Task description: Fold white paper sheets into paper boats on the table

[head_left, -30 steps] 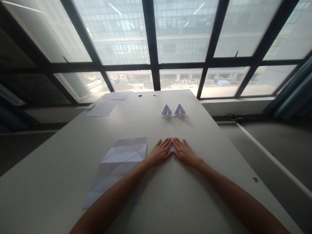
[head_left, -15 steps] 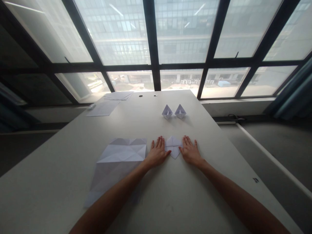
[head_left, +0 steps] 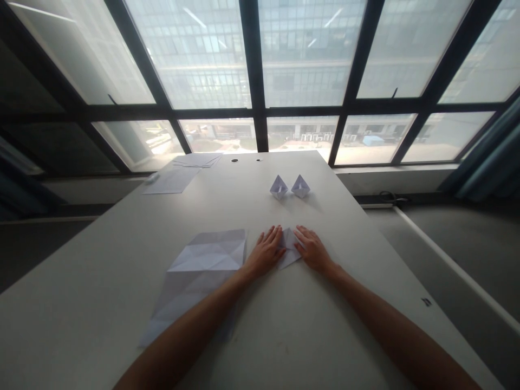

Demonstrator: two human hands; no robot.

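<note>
A small folded white paper (head_left: 289, 257) lies on the table between my hands, its middle crease showing and its sides covered by my fingers. My left hand (head_left: 266, 249) rests on its left edge, palm down, fingers stretched out and thumb on the paper. From the right, my right hand (head_left: 312, 248) touches the upper right edge, fingers extended and slightly bent, thumb near the crease. A larger creased white sheet (head_left: 206, 262) lies to the left, partly under my left forearm.
Two folded paper boats (head_left: 279, 187) stand side by side beyond my hands. Flat white sheets (head_left: 173, 181) lie at the far left of the white table (head_left: 97, 271). Behind its far edge are tall windows (head_left: 303, 49). A blue curtain (head_left: 487, 157) hangs at the right.
My hands have come closer together over the folded paper. The paper's visible outline has altered, its lower point now slanting to the left. The creased sheet has shifted slightly.
</note>
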